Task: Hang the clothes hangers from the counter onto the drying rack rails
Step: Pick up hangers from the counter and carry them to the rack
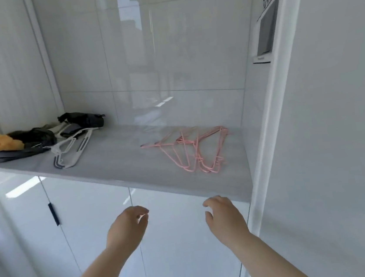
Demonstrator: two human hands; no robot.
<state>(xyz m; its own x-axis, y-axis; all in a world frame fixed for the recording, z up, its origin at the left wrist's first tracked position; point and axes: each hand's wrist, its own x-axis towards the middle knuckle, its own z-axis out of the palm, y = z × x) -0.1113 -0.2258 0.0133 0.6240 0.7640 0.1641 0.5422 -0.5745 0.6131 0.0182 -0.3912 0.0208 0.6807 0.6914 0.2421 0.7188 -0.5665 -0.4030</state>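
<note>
Several thin pink wire hangers (192,151) lie in a loose pile on the right part of the grey counter (121,165). White plastic hangers (71,148) lie further left on the same counter. My left hand (126,229) and my right hand (224,217) hover side by side below the counter's front edge, in front of the cabinet doors. Both have loosely curled fingers and hold nothing. The drying rack rails are not in view.
Dark clothing (84,120) and an orange item (0,143) are heaped at the counter's left end. White cabinet doors with a black handle (53,213) are below. A white wall (334,121) closes the right side, with a framed panel (266,31) high up.
</note>
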